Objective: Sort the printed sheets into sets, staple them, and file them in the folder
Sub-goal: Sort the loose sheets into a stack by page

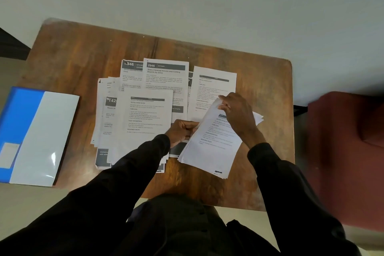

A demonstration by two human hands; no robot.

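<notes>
- Both hands work on one stack of sheets [209, 145], which lies tilted at the near right part of the wooden table [83, 58].
- The left hand [182, 131] grips the left edge of this stack with curled fingers.
- The right hand [236, 114] pinches the far corner of the stack between thumb and fingers, and the paper bends up there.
- Many loose printed sheets [145, 114] are spread in overlapping layers on the middle of the table; two at the far side carry the heading "2946".
- One single sheet [212, 83] lies at the right of them, partly under the right hand.
- The blue folder [41, 135] lies closed at the left edge of the table, well apart from the hands.
- A dark red seat [349, 151] stands at the right of the table.
</notes>
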